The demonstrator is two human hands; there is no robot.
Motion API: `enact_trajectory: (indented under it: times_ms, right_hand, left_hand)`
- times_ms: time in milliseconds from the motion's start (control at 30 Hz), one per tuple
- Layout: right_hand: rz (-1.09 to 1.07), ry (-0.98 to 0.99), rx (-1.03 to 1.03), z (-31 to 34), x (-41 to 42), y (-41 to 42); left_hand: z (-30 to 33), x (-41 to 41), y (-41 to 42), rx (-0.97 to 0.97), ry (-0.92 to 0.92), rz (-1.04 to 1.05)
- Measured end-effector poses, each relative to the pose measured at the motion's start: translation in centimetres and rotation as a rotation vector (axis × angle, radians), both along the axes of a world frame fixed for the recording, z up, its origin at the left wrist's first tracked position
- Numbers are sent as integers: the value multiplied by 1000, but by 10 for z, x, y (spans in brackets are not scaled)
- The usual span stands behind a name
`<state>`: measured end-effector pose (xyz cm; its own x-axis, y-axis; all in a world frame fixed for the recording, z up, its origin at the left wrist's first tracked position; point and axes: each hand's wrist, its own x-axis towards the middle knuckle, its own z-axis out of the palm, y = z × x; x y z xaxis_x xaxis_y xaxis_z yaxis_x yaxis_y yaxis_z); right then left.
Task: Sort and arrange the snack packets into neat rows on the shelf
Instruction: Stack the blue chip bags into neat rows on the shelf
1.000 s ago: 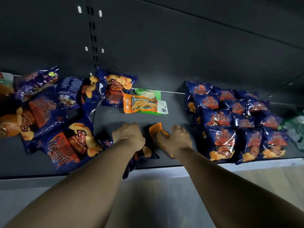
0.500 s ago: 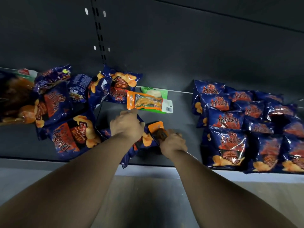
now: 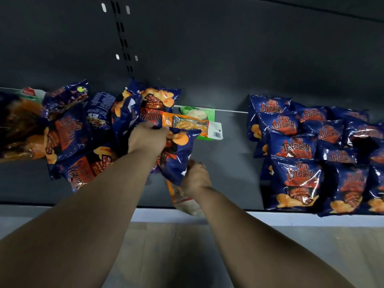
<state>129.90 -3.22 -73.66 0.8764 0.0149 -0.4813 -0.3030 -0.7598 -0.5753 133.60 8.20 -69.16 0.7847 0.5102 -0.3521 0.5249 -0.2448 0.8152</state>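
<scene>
My left hand (image 3: 148,140) grips a blue chip packet (image 3: 176,156) by its top and holds it tilted above the middle of the dark shelf (image 3: 230,163). My right hand (image 3: 195,177) holds an orange-and-white packet (image 3: 182,199) near the shelf's front edge, just under the blue packet's lower corner. A loose heap of blue packets (image 3: 83,138) lies to the left. Neat rows of the same blue packets (image 3: 311,150) fill the right side. An orange packet (image 3: 187,124) lies on a green one (image 3: 199,115) at the back middle.
A brownish-orange bag (image 3: 18,132) and a white-green box (image 3: 31,93) sit at the far left. The shelf's white front lip (image 3: 291,218) runs along the near edge, with floor below. A slotted upright (image 3: 124,44) rises on the back panel.
My left hand has lifted the blue packet up and back toward the orange packet. My right hand has drawn the orange-and-white packet out toward the front edge. The camera moved closer.
</scene>
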Motion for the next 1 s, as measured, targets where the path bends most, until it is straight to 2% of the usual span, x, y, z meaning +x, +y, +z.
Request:
enact_trajectory:
  times_ms: [100, 167, 267, 400, 633, 1000]
  right_hand:
    - [18, 68, 82, -2, -4, 14]
    - [75, 71, 51, 0, -1, 13]
    - [-20, -28, 73, 3, 16, -2]
    - [-125, -170, -97, 0, 55, -32]
    - [-26, -217, -214, -14, 110, -38]
    - [156, -193, -302, -37, 123, -36]
  left_hand:
    - [-3, 2, 3, 18, 9, -45]
    - [-5, 3, 9, 3, 39, -36]
    - [-11, 3, 14, 10, 78, -41]
    - [-12, 1, 4, 68, 81, -139]
    - [-13, -8, -5, 115, 79, -233]
    - [-24, 3, -9, 129, 81, -217]
